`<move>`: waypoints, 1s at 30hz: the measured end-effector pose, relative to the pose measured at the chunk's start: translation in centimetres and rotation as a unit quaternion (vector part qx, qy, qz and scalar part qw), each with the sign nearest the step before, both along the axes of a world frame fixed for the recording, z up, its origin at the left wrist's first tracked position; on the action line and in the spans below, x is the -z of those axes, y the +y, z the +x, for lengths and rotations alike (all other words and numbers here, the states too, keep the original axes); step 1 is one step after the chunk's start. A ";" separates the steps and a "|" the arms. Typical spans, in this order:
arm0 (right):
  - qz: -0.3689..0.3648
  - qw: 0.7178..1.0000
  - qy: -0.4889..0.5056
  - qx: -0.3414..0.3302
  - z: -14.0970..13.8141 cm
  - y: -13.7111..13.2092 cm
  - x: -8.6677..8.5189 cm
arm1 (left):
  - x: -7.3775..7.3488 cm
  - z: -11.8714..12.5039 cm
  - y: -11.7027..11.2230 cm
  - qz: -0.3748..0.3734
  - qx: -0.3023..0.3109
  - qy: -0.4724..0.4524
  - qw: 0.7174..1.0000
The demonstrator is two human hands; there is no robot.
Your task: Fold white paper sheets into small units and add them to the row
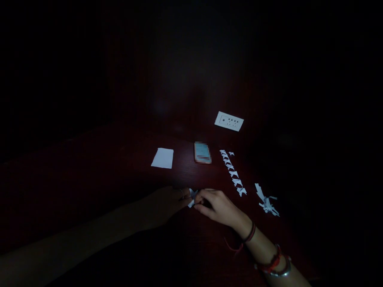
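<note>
The scene is very dark. My left hand point(170, 201) and my right hand point(217, 205) meet at the middle of a dark red table point(119, 175), both pinching a small folded white paper piece point(192, 198) between their fingertips. My right wrist wears dark threads and bangles. A row of several small folded white paper pieces point(232, 172) lies just beyond my right hand.
A white square sheet point(162, 158) lies beyond my left hand. A small card pack point(202, 152) sits beside it. A white socket strip point(229, 121) lies farther back. A heap of white paper scraps point(266, 200) is at the right. The surroundings are black.
</note>
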State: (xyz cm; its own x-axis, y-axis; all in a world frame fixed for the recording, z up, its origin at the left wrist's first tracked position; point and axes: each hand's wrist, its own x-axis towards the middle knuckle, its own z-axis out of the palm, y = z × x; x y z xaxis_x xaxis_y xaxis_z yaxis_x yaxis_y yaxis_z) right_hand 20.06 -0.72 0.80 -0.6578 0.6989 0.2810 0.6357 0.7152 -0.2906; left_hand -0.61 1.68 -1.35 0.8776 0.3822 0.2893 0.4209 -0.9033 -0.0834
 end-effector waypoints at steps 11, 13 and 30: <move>0.044 0.996 -0.068 -0.028 0.8 0.5 0.3 | -1.3 0.4 -0.6 0.023 0.007 -0.019 1.000; 0.052 0.995 -0.081 -0.024 0.7 0.4 0.2 | -1.2 0.5 -0.6 0.024 0.010 -0.024 0.999; 0.042 0.997 -0.072 -0.006 1.0 0.4 0.3 | -0.1 0.0 -0.1 -0.018 0.038 -0.075 0.996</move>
